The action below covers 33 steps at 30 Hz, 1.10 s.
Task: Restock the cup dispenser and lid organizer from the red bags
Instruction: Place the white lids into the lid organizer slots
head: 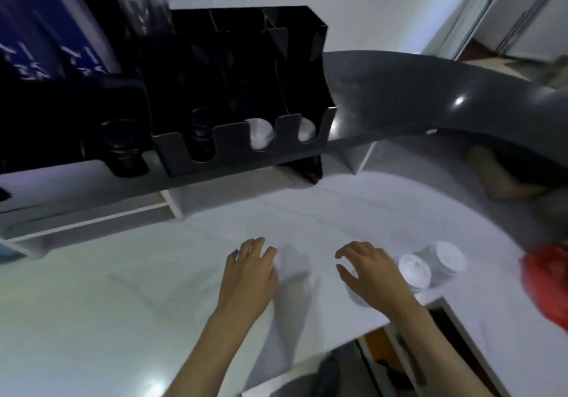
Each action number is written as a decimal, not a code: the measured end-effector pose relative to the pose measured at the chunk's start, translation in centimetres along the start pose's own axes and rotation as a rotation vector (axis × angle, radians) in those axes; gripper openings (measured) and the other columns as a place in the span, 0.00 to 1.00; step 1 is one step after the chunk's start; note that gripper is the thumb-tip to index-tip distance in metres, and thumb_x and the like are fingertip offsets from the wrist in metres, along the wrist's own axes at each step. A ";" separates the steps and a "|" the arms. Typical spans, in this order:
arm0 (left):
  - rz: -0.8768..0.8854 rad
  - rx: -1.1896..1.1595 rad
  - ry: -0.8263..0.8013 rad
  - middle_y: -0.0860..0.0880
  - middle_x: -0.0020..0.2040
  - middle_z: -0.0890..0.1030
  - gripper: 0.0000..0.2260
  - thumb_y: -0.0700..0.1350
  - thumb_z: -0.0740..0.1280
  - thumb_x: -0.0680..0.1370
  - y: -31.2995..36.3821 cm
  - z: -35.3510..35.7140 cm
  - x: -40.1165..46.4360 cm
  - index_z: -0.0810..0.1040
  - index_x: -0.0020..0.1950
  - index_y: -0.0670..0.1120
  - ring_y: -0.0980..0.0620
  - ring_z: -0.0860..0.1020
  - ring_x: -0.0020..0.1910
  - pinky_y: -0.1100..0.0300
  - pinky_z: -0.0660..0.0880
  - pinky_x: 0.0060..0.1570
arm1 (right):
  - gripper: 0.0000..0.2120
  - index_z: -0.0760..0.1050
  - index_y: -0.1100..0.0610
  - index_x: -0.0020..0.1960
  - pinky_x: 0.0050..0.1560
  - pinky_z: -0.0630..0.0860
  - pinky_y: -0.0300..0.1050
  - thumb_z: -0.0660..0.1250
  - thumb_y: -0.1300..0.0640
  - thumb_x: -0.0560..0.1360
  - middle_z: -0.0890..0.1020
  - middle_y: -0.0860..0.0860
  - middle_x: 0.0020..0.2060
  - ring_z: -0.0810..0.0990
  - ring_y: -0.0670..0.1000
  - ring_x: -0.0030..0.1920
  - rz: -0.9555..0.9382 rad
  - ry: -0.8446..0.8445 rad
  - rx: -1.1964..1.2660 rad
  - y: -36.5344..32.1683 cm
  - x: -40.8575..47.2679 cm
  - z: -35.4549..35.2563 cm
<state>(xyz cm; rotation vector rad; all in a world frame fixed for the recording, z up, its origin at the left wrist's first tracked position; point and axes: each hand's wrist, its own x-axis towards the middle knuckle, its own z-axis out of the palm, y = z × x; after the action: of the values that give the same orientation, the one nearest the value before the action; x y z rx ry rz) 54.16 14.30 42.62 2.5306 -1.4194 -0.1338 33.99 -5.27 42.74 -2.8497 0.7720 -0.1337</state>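
Where both hands — left hand point(250, 269), right hand point(368, 270) — hover slack (holding nothing): white cup stacks point(430, 266), red bag point(547, 283) rightward.

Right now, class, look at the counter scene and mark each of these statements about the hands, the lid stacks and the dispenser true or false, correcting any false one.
1. Both hands hover over the white counter holding nothing. True: the left hand and right hand have relaxed, spread fingers.
2. The stacks of white lids lie to the left of the left hand. False: they lie just right of the right hand.
3. The red bag sits at the right edge of the view. True.
4. Every front slot of the black cup dispenser shows white cups. False: the two right slots show white ones, the left slots dark ones.
5. The right hand grips the red bag. False: it is apart from it.
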 end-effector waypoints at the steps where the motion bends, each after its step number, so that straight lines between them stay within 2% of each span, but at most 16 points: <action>1: -0.013 -0.002 -0.007 0.47 0.63 0.82 0.15 0.44 0.78 0.72 1.1 0.5 0.0 0.85 0.59 0.49 0.44 0.81 0.64 0.45 0.81 0.56 | 0.10 0.81 0.48 0.59 0.54 0.78 0.49 0.71 0.49 0.79 0.84 0.44 0.57 0.83 0.51 0.58 0.014 -0.015 0.015 1.8 -0.6 0.3; 3: -0.039 -0.017 -0.023 0.47 0.65 0.81 0.14 0.45 0.76 0.75 3.4 1.6 -0.2 0.84 0.61 0.49 0.44 0.80 0.66 0.46 0.79 0.58 | 0.11 0.81 0.49 0.60 0.51 0.79 0.48 0.73 0.49 0.78 0.84 0.45 0.58 0.83 0.52 0.58 0.045 -0.040 0.039 5.2 -1.6 0.7; 5: -0.048 -0.009 -0.053 0.47 0.64 0.82 0.14 0.45 0.77 0.74 5.5 2.8 -0.3 0.84 0.60 0.50 0.44 0.81 0.65 0.46 0.80 0.56 | 0.13 0.81 0.49 0.62 0.52 0.80 0.49 0.73 0.48 0.78 0.83 0.46 0.60 0.82 0.53 0.61 0.066 -0.069 0.064 8.4 -2.2 0.8; 10: -0.079 0.034 -0.105 0.49 0.58 0.85 0.17 0.46 0.83 0.68 9.9 4.7 -0.7 0.86 0.55 0.51 0.46 0.85 0.56 0.50 0.83 0.45 | 0.20 0.77 0.48 0.70 0.68 0.73 0.50 0.70 0.43 0.80 0.75 0.49 0.73 0.71 0.53 0.74 0.022 -0.170 0.130 13.7 -3.2 0.8; 13: -0.112 0.044 -0.101 0.50 0.56 0.85 0.18 0.46 0.83 0.67 11.7 5.2 -0.9 0.86 0.55 0.51 0.46 0.85 0.54 0.51 0.82 0.44 | 0.24 0.72 0.46 0.74 0.74 0.67 0.52 0.68 0.40 0.81 0.68 0.50 0.78 0.64 0.54 0.79 -0.023 -0.248 0.125 15.7 -3.4 1.3; 16: -0.149 0.044 -0.115 0.50 0.57 0.85 0.17 0.46 0.82 0.68 13.1 5.7 -1.3 0.85 0.56 0.51 0.47 0.85 0.55 0.51 0.82 0.45 | 0.30 0.67 0.45 0.78 0.76 0.63 0.54 0.68 0.40 0.79 0.64 0.50 0.80 0.61 0.56 0.80 -0.040 -0.347 0.075 17.2 -3.4 2.2; 18: -0.171 0.031 -0.122 0.50 0.59 0.85 0.16 0.46 0.81 0.71 13.8 6.1 -1.7 0.85 0.57 0.52 0.47 0.84 0.57 0.50 0.82 0.47 | 0.32 0.66 0.44 0.77 0.74 0.68 0.57 0.71 0.40 0.76 0.63 0.50 0.80 0.63 0.58 0.79 -0.048 -0.383 0.047 17.8 -3.5 2.8; 21: -0.192 0.008 -0.127 0.50 0.65 0.82 0.14 0.47 0.75 0.77 14.7 6.2 -2.2 0.83 0.63 0.52 0.45 0.81 0.64 0.48 0.79 0.55 | 0.34 0.68 0.44 0.74 0.61 0.78 0.55 0.75 0.44 0.71 0.66 0.50 0.76 0.69 0.60 0.73 -0.022 -0.378 0.048 17.9 -3.6 3.8; 23: -0.203 -0.001 -0.154 0.52 0.72 0.77 0.16 0.50 0.68 0.82 15.3 6.1 -2.4 0.79 0.70 0.53 0.48 0.75 0.72 0.50 0.73 0.64 | 0.34 0.69 0.44 0.72 0.53 0.81 0.53 0.76 0.45 0.69 0.69 0.50 0.72 0.71 0.60 0.68 -0.006 -0.349 0.021 17.8 -3.4 4.2; 25: -0.221 -0.011 -0.171 0.53 0.76 0.73 0.17 0.51 0.64 0.84 15.7 6.0 -2.4 0.76 0.74 0.54 0.50 0.70 0.75 0.52 0.70 0.68 | 0.33 0.70 0.44 0.69 0.50 0.81 0.53 0.77 0.44 0.67 0.71 0.51 0.68 0.73 0.60 0.64 -0.002 -0.318 0.011 17.7 -3.3 4.7; 29: -0.244 -0.029 -0.162 0.54 0.74 0.74 0.17 0.51 0.64 0.84 16.5 6.0 -2.4 0.76 0.73 0.54 0.50 0.72 0.73 0.53 0.71 0.66 | 0.35 0.70 0.45 0.68 0.49 0.82 0.54 0.78 0.41 0.65 0.74 0.53 0.65 0.76 0.61 0.59 -0.015 -0.285 -0.034 18.0 -3.3 5.4; 33: -0.225 -0.054 -0.143 0.55 0.73 0.74 0.16 0.51 0.63 0.85 17.4 5.5 -2.2 0.76 0.73 0.54 0.51 0.73 0.71 0.54 0.72 0.65 | 0.35 0.70 0.46 0.70 0.50 0.81 0.53 0.77 0.41 0.66 0.72 0.53 0.66 0.74 0.61 0.62 -0.033 -0.284 -0.045 17.9 -3.1 5.0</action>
<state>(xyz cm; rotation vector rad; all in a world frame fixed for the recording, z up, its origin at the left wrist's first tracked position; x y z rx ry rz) 37.49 6.54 41.52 2.6748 -1.1547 -0.3935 23.18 -18.12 34.15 -2.8348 0.6759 0.2811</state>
